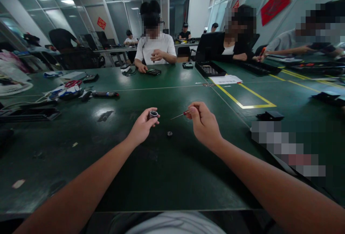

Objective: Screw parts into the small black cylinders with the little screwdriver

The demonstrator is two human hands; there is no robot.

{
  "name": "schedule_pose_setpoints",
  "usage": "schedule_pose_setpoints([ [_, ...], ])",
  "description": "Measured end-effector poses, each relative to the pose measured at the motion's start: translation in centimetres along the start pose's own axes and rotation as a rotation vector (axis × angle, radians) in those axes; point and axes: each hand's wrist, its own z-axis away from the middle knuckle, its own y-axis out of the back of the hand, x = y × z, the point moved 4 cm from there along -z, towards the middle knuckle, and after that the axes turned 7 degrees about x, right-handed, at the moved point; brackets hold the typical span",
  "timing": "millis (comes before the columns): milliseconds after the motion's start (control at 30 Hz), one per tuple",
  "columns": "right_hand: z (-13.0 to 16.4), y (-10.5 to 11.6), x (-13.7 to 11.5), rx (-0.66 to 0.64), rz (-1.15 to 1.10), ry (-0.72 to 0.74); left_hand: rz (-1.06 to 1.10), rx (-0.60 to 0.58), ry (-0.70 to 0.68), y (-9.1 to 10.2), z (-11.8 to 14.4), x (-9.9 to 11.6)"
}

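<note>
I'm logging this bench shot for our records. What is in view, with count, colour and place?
table: one, dark green, fills the foreground
yellow tape outline: one, on the table right of centre
small round part: one, dark, on the table between the hands
white paper: one, by the yellow tape's far end
black tray: one, far side, right of centre
tools and cables: a mixed pile, red, white and blue, far left
seated people: three across the table, others farther back
ring-shaped part: one, dark with a silver rim, in the left hand
screwdriver: one, thin, red handle, in the right hand
left hand: holds the ring
right hand: holds the screwdriver
</note>
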Motion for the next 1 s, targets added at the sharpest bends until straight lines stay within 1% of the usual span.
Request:
schedule_pose_setpoints([
  [67,0.0,0.0,0.0,0.000,-0.004,-0.008,-0.044,-0.023,-0.002,0.0,0.3,0.4],
  [100,0.0,0.0,0.0,-0.001,-0.003,-0.011,-0.121,-0.035,-0.019,0.0,0.5,0.7],
  [167,0.0,0.0,-0.1,-0.002,0.000,-0.012,-0.339,-0.077,-0.064,-0.4,1.0,1.4],
  [233,0.0,0.0,-0.2,-0.004,0.000,-0.011,-0.527,-0.156,-0.111,-1.1,1.5,2.0],
  [267,0.0,0.0,-0.2,-0.005,0.000,-0.010,-0.583,-0.205,-0.129,-1.5,1.7,2.1],
  [333,0.0,-0.1,-0.1,-0.011,-0.006,-0.013,-0.638,-0.286,-0.151,-2.2,1.9,2.1],
  [400,0.0,-0.1,0.0,-0.014,-0.014,-0.019,-0.664,-0.327,-0.184,-2.6,2.0,1.8],
  [500,0.1,-0.1,0.0,-0.023,-0.021,-0.026,-0.716,-0.333,-0.208,-2.9,2.0,1.1],
  [633,0.2,-0.2,-0.1,-0.044,-0.013,-0.025,-0.821,-0.303,-0.159,-3.1,1.9,0.6],
  [767,0.2,-0.3,-0.3,-0.059,-0.002,-0.015,-0.836,-0.315,-0.181,-3.5,1.9,0.9],
  [867,0.2,-0.3,-0.3,-0.061,-0.013,-0.015,-0.762,-0.322,-0.178,-3.4,1.9,1.1],
  [933,0.2,-0.3,-0.3,-0.058,-0.013,-0.013,-0.674,-0.289,-0.149,-2.8,1.8,1.1],
  [1000,0.1,-0.3,-0.3,-0.058,-0.017,-0.012,-0.597,-0.233,-0.090,-1.9,1.4,1.0],
])
